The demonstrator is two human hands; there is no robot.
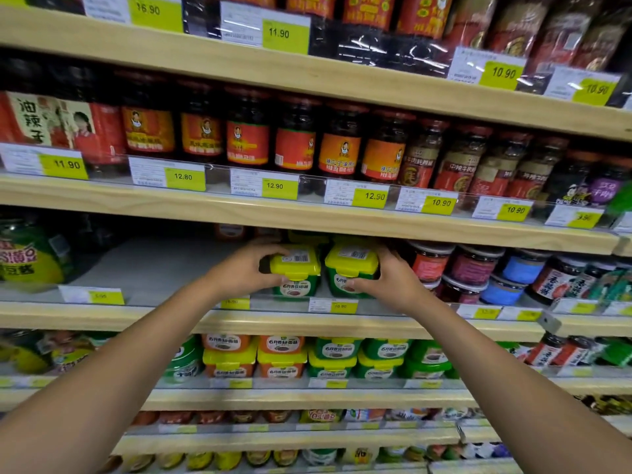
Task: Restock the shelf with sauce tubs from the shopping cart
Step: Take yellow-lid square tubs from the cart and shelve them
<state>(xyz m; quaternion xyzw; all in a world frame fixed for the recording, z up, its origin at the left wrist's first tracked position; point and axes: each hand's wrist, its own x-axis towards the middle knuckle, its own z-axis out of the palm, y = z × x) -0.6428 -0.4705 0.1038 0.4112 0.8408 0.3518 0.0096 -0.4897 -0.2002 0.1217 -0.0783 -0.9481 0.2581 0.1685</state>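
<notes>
Two green sauce tubs with yellow lids stand side by side near the front of the grey middle shelf (147,268). My left hand (244,270) grips the left tub (297,273) from its left side, fingers curled over the lid's edge. My right hand (390,278) grips the right tub (349,271) from its right, thumb across the front label. More tubs of the same kind show dimly behind them. The shopping cart is out of view.
A bare stretch of shelf lies left of the tubs, up to a green bag (30,258). Dark jars with red and blue labels (472,271) crowd the right. Stacked orange and green tubs (307,357) fill the shelf below; red-labelled jars (246,131) line the shelf above.
</notes>
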